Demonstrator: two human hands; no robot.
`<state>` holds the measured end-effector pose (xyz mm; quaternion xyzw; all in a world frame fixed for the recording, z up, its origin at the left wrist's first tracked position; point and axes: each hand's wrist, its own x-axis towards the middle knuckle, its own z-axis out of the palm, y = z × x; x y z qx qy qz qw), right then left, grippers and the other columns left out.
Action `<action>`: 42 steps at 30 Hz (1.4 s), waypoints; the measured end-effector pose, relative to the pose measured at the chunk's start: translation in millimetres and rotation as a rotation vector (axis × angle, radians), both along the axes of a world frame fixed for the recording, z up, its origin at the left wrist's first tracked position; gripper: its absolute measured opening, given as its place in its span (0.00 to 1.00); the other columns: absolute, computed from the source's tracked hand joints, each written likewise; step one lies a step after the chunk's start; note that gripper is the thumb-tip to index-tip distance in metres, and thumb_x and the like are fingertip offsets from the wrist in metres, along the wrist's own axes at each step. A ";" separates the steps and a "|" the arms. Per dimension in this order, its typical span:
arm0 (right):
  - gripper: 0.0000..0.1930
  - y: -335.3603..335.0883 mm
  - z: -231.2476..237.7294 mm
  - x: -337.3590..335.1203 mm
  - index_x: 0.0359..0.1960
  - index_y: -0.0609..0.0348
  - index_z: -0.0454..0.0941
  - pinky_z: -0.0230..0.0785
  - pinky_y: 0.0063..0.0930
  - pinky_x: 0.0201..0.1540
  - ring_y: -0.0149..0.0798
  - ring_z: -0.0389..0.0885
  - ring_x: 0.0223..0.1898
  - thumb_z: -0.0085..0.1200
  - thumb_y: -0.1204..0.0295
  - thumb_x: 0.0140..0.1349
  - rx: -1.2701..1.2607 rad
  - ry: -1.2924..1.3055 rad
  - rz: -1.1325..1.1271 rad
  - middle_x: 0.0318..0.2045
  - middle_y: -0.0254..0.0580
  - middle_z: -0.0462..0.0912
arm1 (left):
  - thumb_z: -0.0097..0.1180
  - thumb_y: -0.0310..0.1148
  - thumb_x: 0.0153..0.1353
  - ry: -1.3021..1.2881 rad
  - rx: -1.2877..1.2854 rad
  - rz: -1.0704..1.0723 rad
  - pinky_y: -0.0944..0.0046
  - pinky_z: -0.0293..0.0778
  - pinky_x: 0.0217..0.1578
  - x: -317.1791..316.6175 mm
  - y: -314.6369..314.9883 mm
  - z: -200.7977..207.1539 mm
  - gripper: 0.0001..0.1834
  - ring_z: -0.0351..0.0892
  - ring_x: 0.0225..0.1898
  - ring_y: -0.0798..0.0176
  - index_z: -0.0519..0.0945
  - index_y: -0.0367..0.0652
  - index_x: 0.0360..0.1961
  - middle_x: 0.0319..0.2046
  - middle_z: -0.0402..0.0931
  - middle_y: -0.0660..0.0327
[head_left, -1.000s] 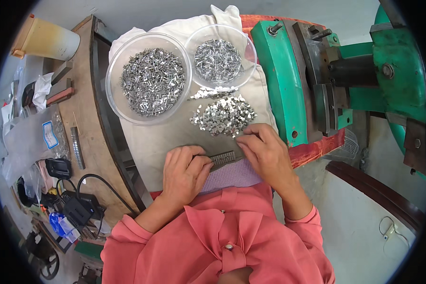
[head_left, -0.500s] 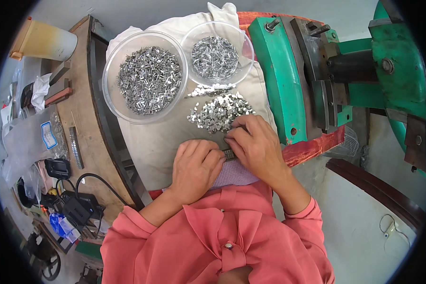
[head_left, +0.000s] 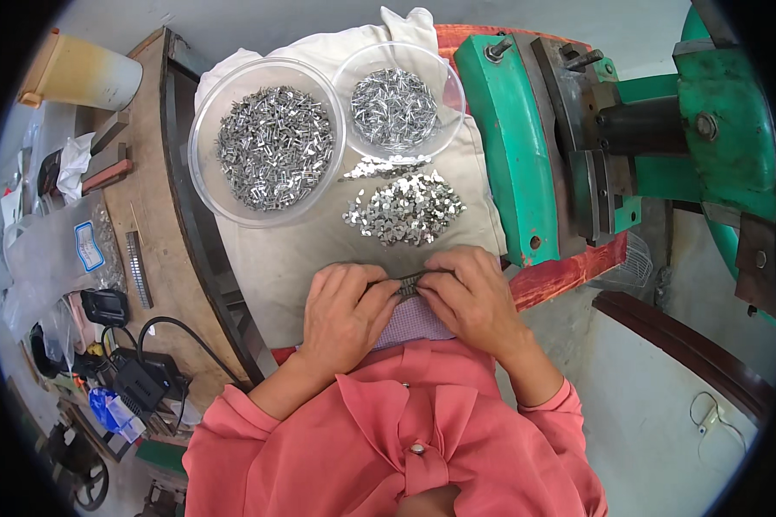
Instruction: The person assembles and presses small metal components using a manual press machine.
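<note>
Close to my body, a small dark metal strip with ridges (head_left: 408,285) spans the gap between my hands. My left hand (head_left: 343,312) grips its left end, fingers closed, and my right hand (head_left: 472,297) pinches the right end; both ends are hidden by fingers. Just beyond lies a heap of small flat shiny metal pieces (head_left: 403,209) on the beige cloth (head_left: 267,284). Farther off, a big clear round tub (head_left: 200,185) holds many short metal pins, and a smaller clear tub (head_left: 451,125) holds thinner ones. Under the strip shows a purple checked cloth (head_left: 411,323).
A green press-like machine (head_left: 517,164) stands at the right, over a red surface (head_left: 569,276). On the left, a wooden bench (head_left: 159,284) carries a similar ridged strip (head_left: 138,269), a plastic bag (head_left: 52,250), black chargers with cables (head_left: 142,379) and a yellowish bucket (head_left: 90,73).
My right hand has drawn back from the edge of the heap toward me and taken hold of the strip's right end. My left hand has shifted slightly; more of the strip shows.
</note>
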<state>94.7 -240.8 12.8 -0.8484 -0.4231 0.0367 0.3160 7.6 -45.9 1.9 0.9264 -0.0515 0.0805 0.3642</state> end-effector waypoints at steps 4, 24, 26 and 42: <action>0.11 0.5 2.1 2.0 0.36 0.58 0.81 0.71 0.38 0.49 0.44 0.77 0.47 0.65 0.75 0.50 -0.034 -0.094 0.058 0.44 0.39 0.79 | 0.66 0.29 0.53 -0.073 0.058 -0.022 0.57 0.69 0.49 3.5 -2.3 0.5 0.08 0.78 0.43 0.59 0.82 0.43 0.36 0.39 0.77 0.63; 0.08 8.0 3.8 28.5 0.34 0.57 0.82 0.71 0.35 0.43 0.41 0.78 0.41 0.62 0.74 0.51 -0.089 -0.152 0.073 0.39 0.36 0.79 | 0.69 0.33 0.51 0.071 0.041 -0.024 0.54 0.68 0.52 0.7 1.7 2.1 0.16 0.76 0.47 0.56 0.81 0.42 0.41 0.44 0.75 0.61; 0.08 2.4 6.0 27.4 0.34 0.57 0.82 0.71 0.35 0.43 0.41 0.78 0.42 0.63 0.75 0.50 -0.082 -0.112 0.059 0.39 0.36 0.79 | 0.69 0.32 0.51 0.073 0.039 -0.030 0.54 0.68 0.52 -0.7 2.7 1.9 0.16 0.76 0.46 0.56 0.82 0.42 0.41 0.44 0.76 0.61; 0.09 9.9 1.7 20.7 0.34 0.58 0.81 0.71 0.38 0.43 0.45 0.77 0.40 0.67 0.76 0.51 -0.065 0.019 -0.031 0.37 0.38 0.77 | 0.67 0.30 0.53 0.003 -0.009 -0.039 0.55 0.70 0.49 1.1 1.1 2.6 0.11 0.77 0.43 0.57 0.82 0.43 0.38 0.41 0.76 0.62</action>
